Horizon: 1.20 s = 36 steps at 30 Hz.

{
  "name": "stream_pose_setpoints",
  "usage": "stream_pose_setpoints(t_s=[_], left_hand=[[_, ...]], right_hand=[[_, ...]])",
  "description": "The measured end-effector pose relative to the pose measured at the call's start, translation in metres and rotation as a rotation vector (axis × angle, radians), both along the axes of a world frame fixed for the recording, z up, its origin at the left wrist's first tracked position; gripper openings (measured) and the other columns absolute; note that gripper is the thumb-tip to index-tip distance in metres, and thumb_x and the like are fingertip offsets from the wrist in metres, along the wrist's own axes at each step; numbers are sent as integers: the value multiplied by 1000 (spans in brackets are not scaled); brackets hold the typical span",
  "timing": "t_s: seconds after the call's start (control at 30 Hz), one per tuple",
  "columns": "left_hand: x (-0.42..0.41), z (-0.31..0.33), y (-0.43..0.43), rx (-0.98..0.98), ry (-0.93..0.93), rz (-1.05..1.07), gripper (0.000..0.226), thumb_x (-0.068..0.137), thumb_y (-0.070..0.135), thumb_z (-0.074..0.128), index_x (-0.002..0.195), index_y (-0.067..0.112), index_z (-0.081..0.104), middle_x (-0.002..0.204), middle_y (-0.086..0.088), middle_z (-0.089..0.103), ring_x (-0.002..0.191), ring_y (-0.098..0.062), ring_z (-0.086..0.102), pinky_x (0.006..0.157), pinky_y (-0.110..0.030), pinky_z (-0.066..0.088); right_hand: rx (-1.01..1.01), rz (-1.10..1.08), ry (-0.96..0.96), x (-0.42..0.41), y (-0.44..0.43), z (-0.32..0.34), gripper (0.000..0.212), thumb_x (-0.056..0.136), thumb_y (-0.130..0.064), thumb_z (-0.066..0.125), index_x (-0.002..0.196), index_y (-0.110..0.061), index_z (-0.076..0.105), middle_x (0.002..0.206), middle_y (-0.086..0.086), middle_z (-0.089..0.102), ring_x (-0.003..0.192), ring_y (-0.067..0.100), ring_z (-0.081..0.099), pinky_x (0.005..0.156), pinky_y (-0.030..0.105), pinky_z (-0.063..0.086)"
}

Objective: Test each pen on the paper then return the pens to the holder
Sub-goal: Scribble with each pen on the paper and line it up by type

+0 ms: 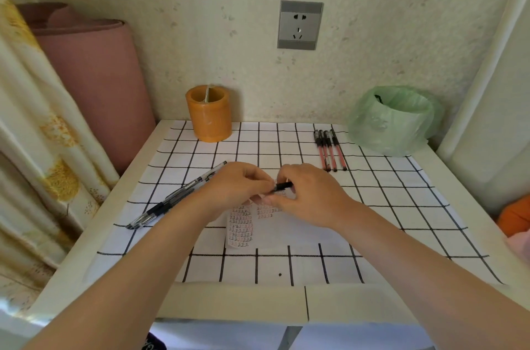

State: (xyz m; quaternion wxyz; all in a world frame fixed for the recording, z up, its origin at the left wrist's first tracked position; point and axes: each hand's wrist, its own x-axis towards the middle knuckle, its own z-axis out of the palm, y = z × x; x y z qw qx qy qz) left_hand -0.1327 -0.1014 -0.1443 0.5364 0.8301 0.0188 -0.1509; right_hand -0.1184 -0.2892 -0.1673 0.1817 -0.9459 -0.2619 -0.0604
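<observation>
**Both Hands on One Black Pen Over the Paper**

The left hand and the right hand meet at the middle of the surface. The fingers of each curl round a single black pen, so each grip is clenched on that pen. Only a short dark section shows between them.

The pen sits over the paper, which lies flat on the checked cloth and carries rows of small marks. Contact between tip and paper cannot be told.

- Left of the hands: a cluster of black pens lying together on the cloth.
- Far right: four red pens side by side, just beside a green-bagged bin.
- Back left: the orange holder, upright — well apart from both hands.
</observation>
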Motion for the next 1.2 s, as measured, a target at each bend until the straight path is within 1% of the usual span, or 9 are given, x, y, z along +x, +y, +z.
stream_pose_setpoints(t_s=[0.1,0.2,0.33,0.43,0.5,0.6,0.77,0.9,1.2], left_hand=[[6,3,8,12,-117,177,7,91,23,67,94,19,72,82,6,77,70,-9,65,67,-26,51],[10,3,19,16,-242,299,4,89,24,68,92,23,71,79,10,76,73,-10,66,69,-30,53],[15,-2,30,-69,-264,374,4,89,24,69,92,26,70,80,8,76,80,-15,68,82,-37,57],[18,-6,41,-103,-283,384,24,91,26,67,115,27,64,92,6,75,86,-14,69,83,-36,58],[17,-10,50,138,-347,318,36,95,29,63,129,30,55,104,9,69,89,-9,65,77,-28,52],[9,-17,64,563,-405,177,33,94,31,63,126,30,60,111,8,63,102,-13,57,82,-30,48],[0,-22,78,799,-388,-23,39,88,43,67,125,33,62,119,4,53,117,-16,44,87,-27,38],[-1,-26,86,818,-384,-64,44,88,45,66,130,34,58,120,5,49,117,-14,40,86,-26,35],[0,-30,92,732,-373,-84,45,89,42,67,132,32,57,118,7,45,114,-12,40,93,-30,43]], right_hand=[[115,46,86,5,0,-3,29,89,-26,66,116,-21,55,106,-5,54,97,13,54,81,31,48],[150,10,48,9,3,-3,26,91,-7,61,115,-19,62,105,-2,51,88,14,55,77,29,49],[108,-26,33,15,10,2,18,93,-15,62,109,-20,68,96,-5,54,78,9,53,70,24,43],[89,-84,5,24,17,5,14,94,-18,61,106,-21,69,96,-4,57,82,14,56,71,30,45],[80,-175,-9,37,20,5,15,94,-17,60,105,-20,70,95,-3,58,87,18,58,72,30,44],[117,-344,55,55,26,6,18,93,-17,60,105,-20,73,99,2,68,87,20,61,68,26,41],[117,-472,130,73,41,3,19,88,-5,57,99,-4,73,100,11,73,90,26,66,72,31,53],[191,-476,159,84,54,-2,28,87,0,56,114,5,63,107,19,67,102,33,63,88,40,54],[98,-424,149,92,68,-6,28,90,-20,62,113,-5,65,111,11,68,104,29,62,88,38,53]])
